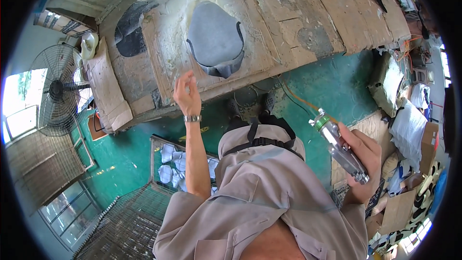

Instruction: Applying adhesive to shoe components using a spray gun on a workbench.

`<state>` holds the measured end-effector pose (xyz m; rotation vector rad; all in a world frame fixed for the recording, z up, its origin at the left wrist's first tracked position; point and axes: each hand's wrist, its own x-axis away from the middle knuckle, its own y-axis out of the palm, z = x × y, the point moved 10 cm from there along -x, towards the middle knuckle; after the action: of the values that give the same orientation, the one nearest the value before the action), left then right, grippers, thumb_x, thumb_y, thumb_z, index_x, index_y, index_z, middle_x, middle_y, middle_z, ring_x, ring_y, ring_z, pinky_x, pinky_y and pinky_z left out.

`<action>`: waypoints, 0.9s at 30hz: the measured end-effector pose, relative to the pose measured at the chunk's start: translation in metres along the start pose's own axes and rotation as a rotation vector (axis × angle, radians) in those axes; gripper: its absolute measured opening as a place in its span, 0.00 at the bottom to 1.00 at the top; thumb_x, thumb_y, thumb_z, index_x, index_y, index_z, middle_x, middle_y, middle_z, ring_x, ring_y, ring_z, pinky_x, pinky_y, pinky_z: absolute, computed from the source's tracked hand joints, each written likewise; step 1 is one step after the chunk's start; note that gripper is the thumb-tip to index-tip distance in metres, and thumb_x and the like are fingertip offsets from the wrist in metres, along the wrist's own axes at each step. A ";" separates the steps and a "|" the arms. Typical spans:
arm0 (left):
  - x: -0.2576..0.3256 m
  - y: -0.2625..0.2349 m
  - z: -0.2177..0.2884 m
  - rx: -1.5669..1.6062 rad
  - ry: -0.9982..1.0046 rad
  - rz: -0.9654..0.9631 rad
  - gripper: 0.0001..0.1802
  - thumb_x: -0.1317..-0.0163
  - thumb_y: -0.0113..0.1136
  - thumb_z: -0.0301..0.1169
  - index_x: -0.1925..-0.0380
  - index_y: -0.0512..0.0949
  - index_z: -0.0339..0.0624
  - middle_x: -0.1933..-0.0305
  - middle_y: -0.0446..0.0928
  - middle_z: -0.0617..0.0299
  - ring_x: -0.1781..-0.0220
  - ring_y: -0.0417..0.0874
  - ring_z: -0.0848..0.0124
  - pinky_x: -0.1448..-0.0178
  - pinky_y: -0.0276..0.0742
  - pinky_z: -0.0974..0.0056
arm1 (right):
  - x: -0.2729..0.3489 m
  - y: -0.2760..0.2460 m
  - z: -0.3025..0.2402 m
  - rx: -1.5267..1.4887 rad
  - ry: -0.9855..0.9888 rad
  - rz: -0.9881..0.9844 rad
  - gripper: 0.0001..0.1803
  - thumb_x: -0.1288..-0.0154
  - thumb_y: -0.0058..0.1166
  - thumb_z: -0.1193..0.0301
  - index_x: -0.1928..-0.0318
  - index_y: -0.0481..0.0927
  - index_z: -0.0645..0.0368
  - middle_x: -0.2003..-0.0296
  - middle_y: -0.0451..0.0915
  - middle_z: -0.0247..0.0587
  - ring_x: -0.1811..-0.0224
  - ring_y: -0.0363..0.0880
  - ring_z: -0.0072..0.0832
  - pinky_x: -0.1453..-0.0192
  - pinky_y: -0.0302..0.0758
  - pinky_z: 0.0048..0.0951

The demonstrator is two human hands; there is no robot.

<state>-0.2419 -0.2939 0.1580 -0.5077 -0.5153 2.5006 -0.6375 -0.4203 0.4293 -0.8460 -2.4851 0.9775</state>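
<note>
A grey, rounded padded piece like a seat cover point(214, 36) lies on the workbench, with dark strips along its sides and a folded dark near edge. My left hand point(186, 95) hovers at the bench's front edge, just left of that piece and apart from it. Its fingers are loosely bent, and nothing shows in them. On the right, away from the bench, my right hand point(362, 151) is wrapped round a metal spray gun point(339, 149) with a green ring near its nozzle end.
Worn cardboard point(269, 24) covers the workbench, with pale residue around the padded piece. A large fan point(57, 89) stands at the left. Below my left arm, a wire rack point(126, 224) adjoins a crate of pale grey pieces point(166, 173). Hoses point(301, 97) hang at the bench front.
</note>
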 end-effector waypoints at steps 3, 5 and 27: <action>-0.029 0.028 0.034 -0.222 0.228 -0.080 0.15 0.42 0.72 0.27 0.54 0.86 0.43 0.46 0.83 0.56 0.43 0.82 0.56 0.39 0.78 0.54 | -0.003 -0.003 0.020 -0.086 -0.001 -0.041 0.37 0.35 0.55 0.46 0.39 0.83 0.66 0.69 0.79 0.48 0.68 0.82 0.38 0.63 0.75 0.33; -0.042 0.052 0.046 -0.358 0.365 -0.145 0.18 0.46 0.75 0.30 0.54 0.87 0.44 0.43 0.82 0.56 0.37 0.79 0.55 0.35 0.75 0.51 | 0.001 -0.032 0.033 -0.072 0.081 0.220 0.32 0.37 0.59 0.55 0.40 0.83 0.67 0.69 0.79 0.48 0.68 0.81 0.36 0.62 0.74 0.30; -0.104 0.085 0.045 -0.623 0.202 -0.359 0.10 0.54 0.80 0.35 0.70 0.92 0.48 0.52 0.84 0.67 0.42 0.80 0.63 0.37 0.76 0.58 | 0.013 -0.052 0.085 -0.262 -0.152 0.047 0.32 0.47 0.65 0.74 0.37 0.82 0.62 0.73 0.79 0.42 0.75 0.80 0.37 0.70 0.74 0.34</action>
<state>-0.2159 -0.4302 0.1837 -0.8054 -1.1952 1.8944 -0.7108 -0.4849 0.4071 -0.9442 -2.7784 0.7663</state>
